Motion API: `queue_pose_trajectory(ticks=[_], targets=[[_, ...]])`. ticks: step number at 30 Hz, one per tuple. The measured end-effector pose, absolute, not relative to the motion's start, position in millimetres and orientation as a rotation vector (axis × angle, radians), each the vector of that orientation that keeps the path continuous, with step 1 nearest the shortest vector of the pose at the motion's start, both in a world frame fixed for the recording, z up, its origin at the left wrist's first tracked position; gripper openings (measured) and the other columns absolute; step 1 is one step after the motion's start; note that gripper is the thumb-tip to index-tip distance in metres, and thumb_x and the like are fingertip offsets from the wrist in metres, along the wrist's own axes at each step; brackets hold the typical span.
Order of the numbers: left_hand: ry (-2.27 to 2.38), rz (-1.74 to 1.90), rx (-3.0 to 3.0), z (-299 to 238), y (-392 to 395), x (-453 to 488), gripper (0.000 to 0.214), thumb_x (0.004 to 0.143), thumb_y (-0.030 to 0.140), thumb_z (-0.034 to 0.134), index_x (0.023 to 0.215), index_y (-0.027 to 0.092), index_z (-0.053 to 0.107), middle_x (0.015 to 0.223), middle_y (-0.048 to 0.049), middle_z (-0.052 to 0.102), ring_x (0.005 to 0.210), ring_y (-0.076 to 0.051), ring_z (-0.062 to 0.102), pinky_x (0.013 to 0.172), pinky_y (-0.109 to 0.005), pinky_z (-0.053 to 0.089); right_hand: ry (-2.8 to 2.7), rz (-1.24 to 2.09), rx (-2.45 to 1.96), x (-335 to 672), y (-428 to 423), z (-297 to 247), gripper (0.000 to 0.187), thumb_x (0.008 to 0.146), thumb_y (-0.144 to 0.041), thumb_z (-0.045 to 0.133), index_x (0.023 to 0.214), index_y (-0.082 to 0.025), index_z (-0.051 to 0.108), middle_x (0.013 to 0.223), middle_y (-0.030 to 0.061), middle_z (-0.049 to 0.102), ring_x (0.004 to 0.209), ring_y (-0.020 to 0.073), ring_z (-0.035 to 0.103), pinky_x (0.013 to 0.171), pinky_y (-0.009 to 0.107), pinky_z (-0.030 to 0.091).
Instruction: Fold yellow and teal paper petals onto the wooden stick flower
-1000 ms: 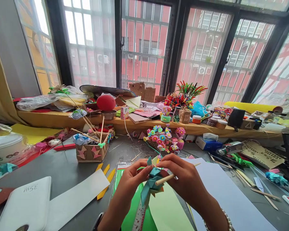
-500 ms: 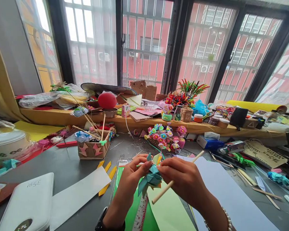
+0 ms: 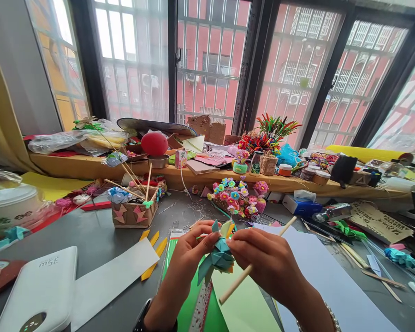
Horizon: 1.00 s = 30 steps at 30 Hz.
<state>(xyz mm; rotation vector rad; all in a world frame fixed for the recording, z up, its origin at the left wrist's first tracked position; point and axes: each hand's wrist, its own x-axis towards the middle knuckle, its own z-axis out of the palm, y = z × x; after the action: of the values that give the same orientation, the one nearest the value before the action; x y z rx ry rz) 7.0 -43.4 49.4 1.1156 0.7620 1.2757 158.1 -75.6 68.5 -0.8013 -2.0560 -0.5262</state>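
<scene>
A folded blue paper flower [image 3: 222,254] with yellow and pale green bits behind it is held up between my hands. My left hand [image 3: 192,249] pinches its left side with thumb and fingers. At its right edge, the thumb and fingertips of my right hand [image 3: 264,253] press on the paper. A thin wooden stick [image 3: 235,284] also runs through my right hand, slanting from lower left to upper right. Beneath lie a green sheet [image 3: 186,304], a light green paper [image 3: 244,304] and a speckled ruler [image 3: 201,308].
Left stand a cardboard box [image 3: 133,216] with sticks, a white power bank [image 3: 41,290], a white paper strip [image 3: 115,281] and yellow paper strips [image 3: 154,258]. Right lies a large white sheet [image 3: 325,276]. Behind are small colourful flowers [image 3: 233,196] and a crowded ledge [image 3: 207,177].
The hands stay on the paper flower with almost the same grip. The stick and right hand have shifted very slightly right and down.
</scene>
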Motion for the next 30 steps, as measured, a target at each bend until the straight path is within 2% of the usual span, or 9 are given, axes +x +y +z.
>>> queue_pose_trajectory(ticks=[5, 14, 18, 21, 25, 28, 30], targets=[[0.724, 1.195, 1.171, 54, -46, 5, 0.016, 0.063, 0.029, 0.067, 0.071, 0.015, 0.068, 0.099, -0.0059, 0.056, 0.074, -0.016, 0.057, 0.066, -0.025, 0.047, -2.064, -0.392, -0.872, 159, -76, 71, 0.016, 0.08, -0.012, 0.052, 0.091, -0.019, 0.061, 0.084, 0.0038, 0.065, 0.072, 0.0107, 0.061, 0.061, 0.019, 0.048], [0.74, 1.275, 1.165, 49, -44, 7, 0.015, 0.064, 0.029, 0.066, 0.062, 0.014, 0.064, 0.095, -0.0037, 0.051, 0.067, -0.011, 0.053, 0.06, -0.021, 0.044, -2.099, -0.418, -0.819, 159, -76, 69, 0.014, 0.08, -0.012, 0.054, 0.088, -0.017, 0.064, 0.078, 0.0044, 0.067, 0.063, 0.0113, 0.061, 0.055, 0.02, 0.048], [0.753, 1.426, 1.181, 49, -43, 7, 0.014, 0.064, 0.028, 0.066, 0.064, 0.015, 0.065, 0.093, -0.0035, 0.053, 0.067, -0.012, 0.055, 0.061, -0.022, 0.046, -2.024, -0.134, -0.886, 162, -73, 72, 0.016, 0.079, -0.014, 0.055, 0.089, -0.019, 0.065, 0.084, 0.0047, 0.066, 0.07, 0.0123, 0.062, 0.06, 0.021, 0.049], [0.713, 1.498, 1.207, 51, -44, 7, 0.01, 0.065, 0.025, 0.066, 0.066, 0.015, 0.065, 0.092, -0.0031, 0.054, 0.069, -0.012, 0.056, 0.063, -0.023, 0.046, -1.879, 0.122, -1.01, 164, -73, 77, 0.011, 0.079, -0.021, 0.056, 0.081, -0.019, 0.066, 0.079, 0.004, 0.063, 0.07, 0.0136, 0.061, 0.058, 0.022, 0.049], [0.677, 1.509, 1.221, 51, -47, 8, 0.007, 0.065, 0.023, 0.066, 0.068, 0.016, 0.065, 0.093, -0.0027, 0.053, 0.073, -0.013, 0.056, 0.065, -0.023, 0.047, -1.78, 0.282, -1.132, 162, -74, 79, 0.019, 0.079, -0.03, 0.055, 0.068, -0.017, 0.063, 0.069, 0.0016, 0.058, 0.055, 0.0106, 0.051, 0.047, 0.021, 0.04], [0.644, 1.502, 1.23, 51, -49, 10, 0.005, 0.065, 0.021, 0.066, 0.066, 0.017, 0.064, 0.093, -0.0026, 0.052, 0.073, -0.013, 0.056, 0.065, -0.023, 0.048, -1.784, 0.308, -1.218, 160, -73, 77, 0.024, 0.077, -0.036, 0.057, 0.062, -0.017, 0.059, 0.06, -0.0018, 0.049, 0.047, 0.0082, 0.039, 0.044, 0.021, 0.035], [0.631, 1.498, 1.229, 51, -49, 10, 0.005, 0.064, 0.021, 0.066, 0.064, 0.017, 0.063, 0.092, -0.0028, 0.052, 0.074, -0.014, 0.056, 0.066, -0.023, 0.047, -1.797, 0.359, -1.257, 159, -73, 76, 0.026, 0.077, -0.038, 0.056, 0.062, -0.017, 0.057, 0.06, -0.0024, 0.046, 0.048, 0.0081, 0.036, 0.045, 0.021, 0.033]])
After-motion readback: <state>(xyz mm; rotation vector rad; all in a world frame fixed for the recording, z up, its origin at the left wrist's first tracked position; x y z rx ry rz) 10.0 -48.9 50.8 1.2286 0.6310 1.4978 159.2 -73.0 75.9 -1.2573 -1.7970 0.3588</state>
